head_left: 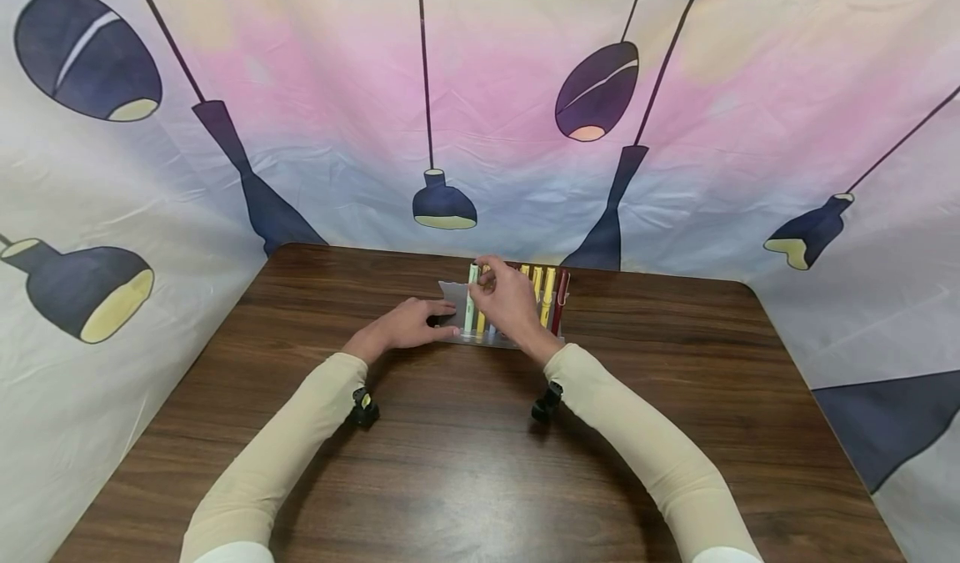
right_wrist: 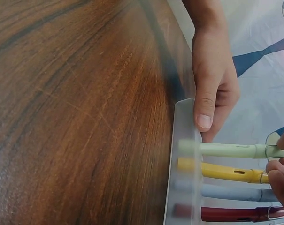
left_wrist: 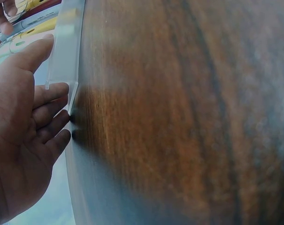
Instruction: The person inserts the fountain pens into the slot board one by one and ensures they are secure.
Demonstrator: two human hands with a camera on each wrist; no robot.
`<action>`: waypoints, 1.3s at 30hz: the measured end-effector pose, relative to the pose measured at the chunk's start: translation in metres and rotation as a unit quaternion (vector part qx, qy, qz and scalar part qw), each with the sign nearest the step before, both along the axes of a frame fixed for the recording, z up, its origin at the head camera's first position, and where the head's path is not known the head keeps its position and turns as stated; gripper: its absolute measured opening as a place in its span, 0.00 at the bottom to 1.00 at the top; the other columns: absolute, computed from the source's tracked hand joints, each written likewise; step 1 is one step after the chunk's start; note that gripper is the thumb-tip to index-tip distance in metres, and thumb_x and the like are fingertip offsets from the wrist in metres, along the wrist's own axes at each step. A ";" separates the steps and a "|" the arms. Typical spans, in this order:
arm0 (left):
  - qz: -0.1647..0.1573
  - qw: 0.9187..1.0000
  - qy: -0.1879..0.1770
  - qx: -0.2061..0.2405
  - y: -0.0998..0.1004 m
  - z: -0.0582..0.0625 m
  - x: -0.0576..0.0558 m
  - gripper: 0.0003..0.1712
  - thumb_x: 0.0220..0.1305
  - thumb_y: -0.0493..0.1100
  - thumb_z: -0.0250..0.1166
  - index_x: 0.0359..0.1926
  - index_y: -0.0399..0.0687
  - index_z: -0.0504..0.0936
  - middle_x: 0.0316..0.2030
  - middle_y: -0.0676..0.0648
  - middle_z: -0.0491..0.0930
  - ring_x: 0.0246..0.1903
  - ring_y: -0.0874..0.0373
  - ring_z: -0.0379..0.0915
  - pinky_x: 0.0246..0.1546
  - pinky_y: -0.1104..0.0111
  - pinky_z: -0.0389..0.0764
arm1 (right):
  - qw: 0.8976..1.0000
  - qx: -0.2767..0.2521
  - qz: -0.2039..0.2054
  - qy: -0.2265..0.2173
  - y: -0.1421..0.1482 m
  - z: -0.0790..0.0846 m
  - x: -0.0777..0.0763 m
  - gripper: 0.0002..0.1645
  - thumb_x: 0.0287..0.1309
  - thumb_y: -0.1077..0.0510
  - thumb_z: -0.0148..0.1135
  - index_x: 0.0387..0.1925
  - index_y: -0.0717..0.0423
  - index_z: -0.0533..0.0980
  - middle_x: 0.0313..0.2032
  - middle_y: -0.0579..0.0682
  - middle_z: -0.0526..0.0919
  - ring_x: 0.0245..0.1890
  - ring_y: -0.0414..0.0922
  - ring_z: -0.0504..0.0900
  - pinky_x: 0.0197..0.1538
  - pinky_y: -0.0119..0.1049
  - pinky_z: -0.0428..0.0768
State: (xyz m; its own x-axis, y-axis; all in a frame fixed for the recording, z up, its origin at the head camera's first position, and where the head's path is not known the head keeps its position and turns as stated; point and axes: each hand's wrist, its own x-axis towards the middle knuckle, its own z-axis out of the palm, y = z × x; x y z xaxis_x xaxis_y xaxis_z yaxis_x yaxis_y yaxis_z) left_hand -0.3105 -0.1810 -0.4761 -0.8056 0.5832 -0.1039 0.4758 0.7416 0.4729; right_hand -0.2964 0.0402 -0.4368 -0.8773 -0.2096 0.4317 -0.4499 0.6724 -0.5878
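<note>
A clear plastic pen stand [head_left: 451,294] stands near the table's far edge, with a row of capped pens leaning in it. My right hand [head_left: 512,298] pinches the cap end of the light green pen [right_wrist: 231,150], leftmost in the row. At the stand's left end, my left hand [head_left: 408,324] holds it, thumb by the front lip. Beside the green pen are a yellow pen [right_wrist: 221,170], a grey-blue pen [right_wrist: 233,192] and a dark red pen [right_wrist: 231,214]. More yellow pens [head_left: 548,296] and a dark red one [head_left: 560,303] fill the right end. My right hand hides the middle pens.
The brown wooden table [head_left: 480,454] stretches toward me and to both sides. Right behind its far edge hangs a cloth backdrop [head_left: 360,171] printed with lamps. Black wrist cameras [head_left: 365,409] sit on both forearms.
</note>
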 end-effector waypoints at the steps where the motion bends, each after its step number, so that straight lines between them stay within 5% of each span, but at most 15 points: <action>1: 0.001 1.000 -0.001 0.000 0.000 0.000 0.000 0.40 0.72 0.67 0.57 0.72 0.44 0.72 0.72 0.40 0.69 0.70 0.43 0.67 0.68 0.47 0.69 | 1.000 0.002 -0.001 0.002 0.000 0.000 0.000 0.24 0.64 0.55 0.69 0.61 0.51 0.79 0.35 0.46 0.88 0.28 0.40 0.84 0.32 0.38 0.82; 24: -0.006 1.000 0.001 -0.001 0.002 -0.003 -0.006 0.40 0.72 0.67 0.58 0.72 0.46 0.73 0.72 0.42 0.69 0.71 0.44 0.66 0.69 0.48 0.69 | 1.000 -0.016 0.004 0.013 0.013 0.005 0.003 0.23 0.65 0.54 0.70 0.60 0.53 0.81 0.35 0.48 0.89 0.29 0.41 0.86 0.31 0.38 0.83; 39: -0.004 1.000 0.020 0.008 -0.007 -0.011 -0.005 0.40 0.72 0.68 0.57 0.71 0.44 0.74 0.72 0.40 0.69 0.72 0.43 0.64 0.69 0.47 0.68 | 0.996 -0.071 -0.032 0.030 0.090 0.018 0.030 0.23 0.64 0.49 0.72 0.57 0.53 0.83 0.35 0.48 0.89 0.29 0.42 0.87 0.31 0.41 0.85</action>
State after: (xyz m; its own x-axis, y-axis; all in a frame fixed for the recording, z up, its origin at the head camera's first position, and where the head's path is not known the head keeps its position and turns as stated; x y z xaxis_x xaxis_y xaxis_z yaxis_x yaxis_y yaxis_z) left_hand -0.3151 -0.1885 -0.4867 -0.8045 0.5906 -0.0628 0.5000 0.7306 0.4650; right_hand -0.2665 0.1305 -0.4192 -0.8583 -0.0868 0.5057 -0.4463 0.6126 -0.6523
